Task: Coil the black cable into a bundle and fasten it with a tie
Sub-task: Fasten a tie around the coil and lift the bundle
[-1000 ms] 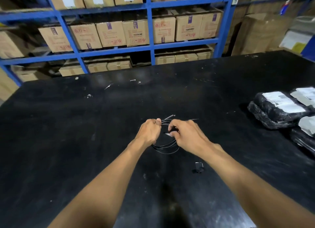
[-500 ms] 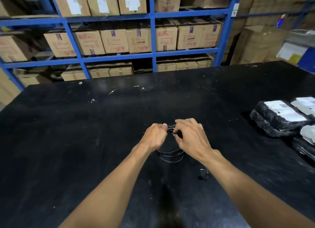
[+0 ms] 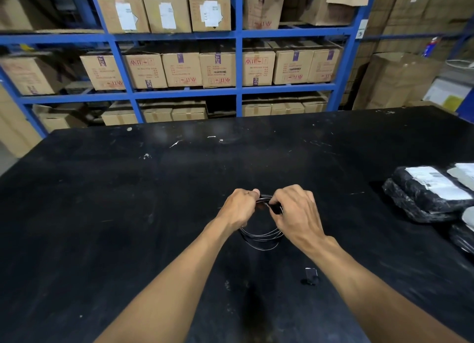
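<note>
A thin black cable (image 3: pixel 261 237) is wound into a small round coil of several loops, held upright just above the black table (image 3: pixel 128 214). My left hand (image 3: pixel 239 208) pinches the top of the coil from the left. My right hand (image 3: pixel 298 212) grips the same top part from the right, fingers curled over it. The two hands almost touch. Whether a tie sits between the fingers is hidden. The lower arc of the coil hangs free below both hands.
A small dark plug-like piece (image 3: pixel 311 276) lies on the table under my right forearm. Black wrapped parcels with white labels (image 3: pixel 425 194) are stacked at the right edge. Blue shelving with cardboard boxes (image 3: pixel 218 68) stands behind the table.
The loose wire ends that stuck out above the coil a second ago are no longer seen. My hands have drawn closer together at the top of the coil. The camera view has tilted.
</note>
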A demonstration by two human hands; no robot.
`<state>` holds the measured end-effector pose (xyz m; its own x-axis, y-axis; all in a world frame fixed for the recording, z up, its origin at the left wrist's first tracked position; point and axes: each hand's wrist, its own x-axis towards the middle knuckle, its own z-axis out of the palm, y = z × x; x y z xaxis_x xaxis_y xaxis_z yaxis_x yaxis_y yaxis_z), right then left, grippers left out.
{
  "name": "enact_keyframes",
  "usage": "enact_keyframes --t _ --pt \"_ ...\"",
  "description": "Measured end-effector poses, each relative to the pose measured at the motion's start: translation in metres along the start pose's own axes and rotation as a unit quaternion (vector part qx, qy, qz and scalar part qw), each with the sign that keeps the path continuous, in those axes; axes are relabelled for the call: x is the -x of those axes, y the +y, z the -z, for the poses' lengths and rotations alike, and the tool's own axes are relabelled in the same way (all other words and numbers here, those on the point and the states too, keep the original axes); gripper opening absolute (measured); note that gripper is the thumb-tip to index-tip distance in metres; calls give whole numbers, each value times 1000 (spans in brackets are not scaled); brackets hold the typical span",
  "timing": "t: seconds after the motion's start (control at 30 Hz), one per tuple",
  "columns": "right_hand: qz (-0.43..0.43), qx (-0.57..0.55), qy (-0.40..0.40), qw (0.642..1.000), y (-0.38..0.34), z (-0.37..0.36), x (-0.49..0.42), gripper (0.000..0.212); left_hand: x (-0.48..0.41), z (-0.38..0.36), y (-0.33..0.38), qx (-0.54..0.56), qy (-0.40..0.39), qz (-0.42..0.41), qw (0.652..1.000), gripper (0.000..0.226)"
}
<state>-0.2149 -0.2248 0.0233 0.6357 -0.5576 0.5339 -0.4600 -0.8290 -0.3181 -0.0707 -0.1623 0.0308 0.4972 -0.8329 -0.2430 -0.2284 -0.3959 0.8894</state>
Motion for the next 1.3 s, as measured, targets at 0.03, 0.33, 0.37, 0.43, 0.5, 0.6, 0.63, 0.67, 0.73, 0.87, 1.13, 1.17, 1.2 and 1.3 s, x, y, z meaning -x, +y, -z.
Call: enact_keyframes --t 0.03,0.33,0.37,0.43,0.5,0.6,0.63,0.67,0.73,0.87,1.13,1.17,1.2,1.3 --pt "5 -4 8 1000 -1 0 -1 22 -1 0 1 14 2 0 1000 28" --pt "-8 -70 8 997 4 0 -5 16 -3 4 2 82 13 -34 996 24" --pt "-17 -94 3 995 5 0 -5 11 -4 4 1 82 20 -43 995 26" --pt "-45 -129 -21 990 7 0 -5 8 -3 6 -2 84 29 -56 994 32" --pt "-93 -156 -39 982 9 2 -7 8 -1 5 -5 88 34 -62 994 28" --pt "-175 -207 -48 961 10 6 -17 6 1 1 -7 102 40 -67 992 27" --pt "-188 -210 -53 958 10 7 -20 8 2 0 -6 100 37 -71 992 30" --pt "-196 -208 -59 956 9 8 -22 8 4 -1 -5 90 33 -77 992 32" --pt "-212 -209 -66 952 9 10 -26 11 7 0 -2 64 25 -91 993 28" --pt "-269 -264 -68 924 6 8 -28 14 11 3 1 46 5 -102 994 23" --pt "-386 -415 -2 824 -4 2 -27 10 13 2 -2 3 31 -128 991 36" --pt "-395 -436 0 809 -2 2 -27 20 13 2 -3 -4 30 -130 991 37" --pt "-403 -450 -8 797 -1 2 -27 30 13 2 -4 -8 30 -130 991 36" --pt "-401 -450 -28 798 2 1 -27 22 12 2 -7 -7 33 -125 992 35"
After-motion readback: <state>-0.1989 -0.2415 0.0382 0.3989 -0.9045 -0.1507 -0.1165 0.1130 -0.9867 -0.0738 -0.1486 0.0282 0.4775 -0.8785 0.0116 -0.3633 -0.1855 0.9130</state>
